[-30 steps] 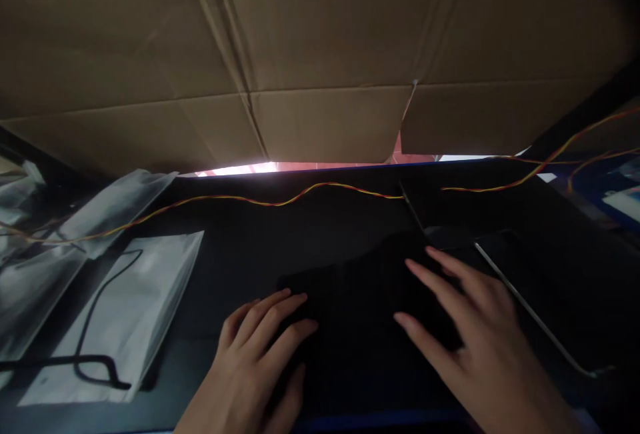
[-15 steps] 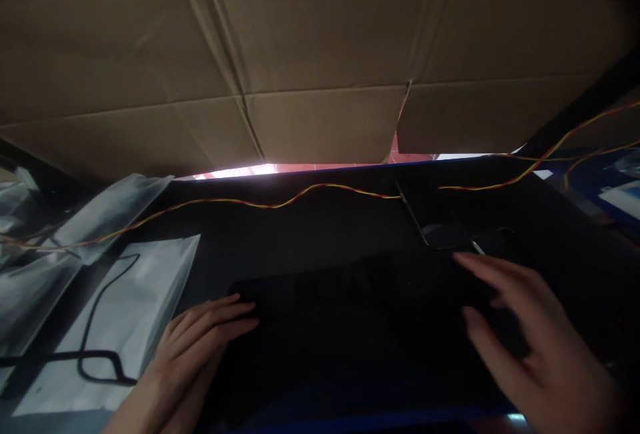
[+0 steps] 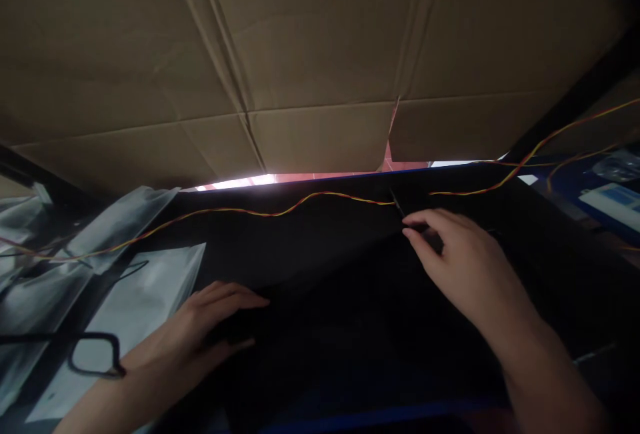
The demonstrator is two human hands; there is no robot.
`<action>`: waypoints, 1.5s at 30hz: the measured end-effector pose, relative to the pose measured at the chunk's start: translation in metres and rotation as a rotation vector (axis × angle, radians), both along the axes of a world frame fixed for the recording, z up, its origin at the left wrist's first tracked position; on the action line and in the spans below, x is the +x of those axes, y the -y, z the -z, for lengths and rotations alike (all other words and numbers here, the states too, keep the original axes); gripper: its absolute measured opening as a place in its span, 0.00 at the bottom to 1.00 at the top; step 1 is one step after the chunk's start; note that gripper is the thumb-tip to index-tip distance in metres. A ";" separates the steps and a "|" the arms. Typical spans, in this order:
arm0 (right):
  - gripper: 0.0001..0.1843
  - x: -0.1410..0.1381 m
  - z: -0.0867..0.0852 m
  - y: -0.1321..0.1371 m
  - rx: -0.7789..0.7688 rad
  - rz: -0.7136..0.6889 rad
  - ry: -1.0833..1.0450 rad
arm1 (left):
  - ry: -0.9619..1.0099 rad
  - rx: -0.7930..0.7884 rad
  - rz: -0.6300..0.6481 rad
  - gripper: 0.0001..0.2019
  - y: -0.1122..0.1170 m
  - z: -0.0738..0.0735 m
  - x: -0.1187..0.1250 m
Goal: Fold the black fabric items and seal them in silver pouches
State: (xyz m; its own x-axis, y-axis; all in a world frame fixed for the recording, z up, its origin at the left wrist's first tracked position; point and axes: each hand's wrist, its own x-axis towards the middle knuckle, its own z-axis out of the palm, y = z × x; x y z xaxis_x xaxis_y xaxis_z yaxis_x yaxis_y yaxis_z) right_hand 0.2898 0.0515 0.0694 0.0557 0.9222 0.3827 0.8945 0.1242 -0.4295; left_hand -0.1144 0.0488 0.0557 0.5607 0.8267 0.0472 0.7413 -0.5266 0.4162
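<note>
My left hand (image 3: 200,327) lies at the left of the dark work surface (image 3: 300,241), thumb and fingers apart, holding nothing. Its fingertips touch a black area whose outline is too dark to make out. Further right, my right hand (image 3: 465,267) has thumb and forefinger pinched together at the left edge of a dark, flat, glossy phone (image 3: 397,203). Most of that phone is hidden behind the hand. A thin black cable loop (image 3: 95,374) appears beside my left wrist.
Clear plastic bags (image 3: 120,227) and a white plastic sleeve (image 3: 125,314) lie at the left. A twisted red-yellow wire (image 3: 325,194) runs across the back. Cardboard (image 3: 320,54) stands behind. A white and blue item (image 3: 613,201) sits at far right.
My right hand has moved forward and left from the near right side, and its fingers have closed at the phone's edge. My left hand's thumb and fingers have spread apart.
</note>
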 end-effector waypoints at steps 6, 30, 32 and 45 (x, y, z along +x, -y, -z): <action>0.17 -0.051 0.018 0.030 -0.031 -0.381 0.075 | 0.040 0.341 -0.391 0.21 -0.008 -0.004 0.034; 0.22 -0.024 0.049 0.040 -0.216 -0.256 0.023 | -0.208 0.129 -0.122 0.56 0.019 0.047 0.020; 0.18 -0.024 0.045 0.038 -0.235 -0.218 -0.047 | -0.213 0.125 -0.115 0.58 0.014 0.049 0.012; 0.27 -0.012 0.059 0.021 -0.048 -0.198 0.232 | -0.197 0.165 -0.111 0.50 -0.001 0.043 -0.015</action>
State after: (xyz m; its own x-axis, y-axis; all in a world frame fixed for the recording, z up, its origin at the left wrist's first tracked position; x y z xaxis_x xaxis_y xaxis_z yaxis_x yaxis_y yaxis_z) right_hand 0.2782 0.0307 0.0107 -0.2103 0.9239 0.3196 0.9298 0.2900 -0.2266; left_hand -0.1294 0.0494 0.0131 0.4792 0.8735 0.0852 0.8561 -0.4867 0.1740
